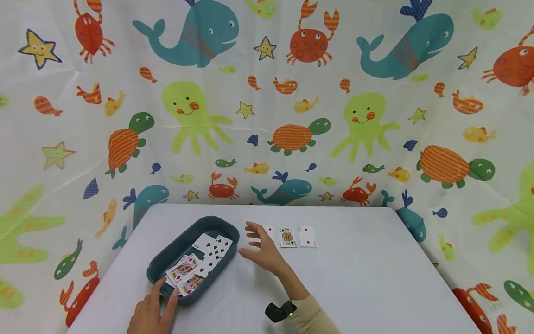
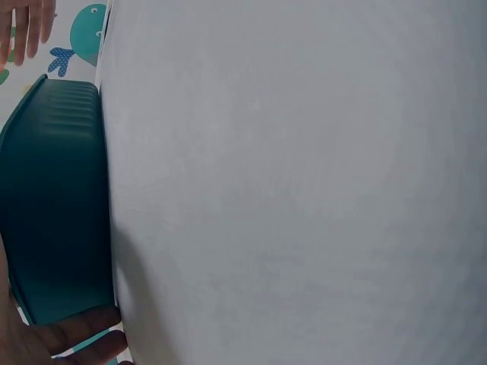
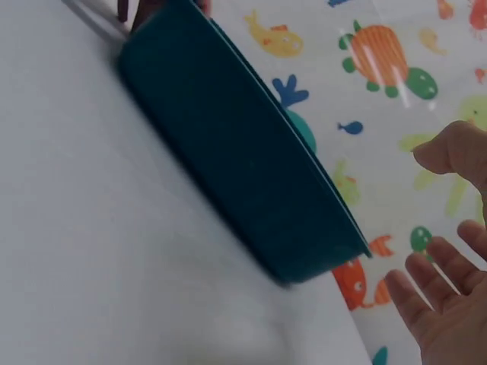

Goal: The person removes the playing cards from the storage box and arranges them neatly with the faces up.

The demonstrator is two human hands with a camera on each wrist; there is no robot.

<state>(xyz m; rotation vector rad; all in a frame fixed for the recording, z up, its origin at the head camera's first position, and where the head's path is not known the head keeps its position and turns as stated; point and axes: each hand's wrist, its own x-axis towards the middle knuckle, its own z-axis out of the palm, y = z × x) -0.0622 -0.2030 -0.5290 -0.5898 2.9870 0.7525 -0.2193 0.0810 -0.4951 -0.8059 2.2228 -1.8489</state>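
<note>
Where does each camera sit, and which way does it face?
Head: worn on the head, looking forward and down at the table, box, cards and patterned backdrop; left hand, right hand and right sleeve show.
Left wrist: on that wrist, looking at the table and the box's side; left hand low left, right hand's fingers top left.
Right wrist: on that wrist, facing the box's side; right hand at right, perhaps left hand at top.
Shared: both wrist views show the box's outside and parts of the backdrop.
</note>
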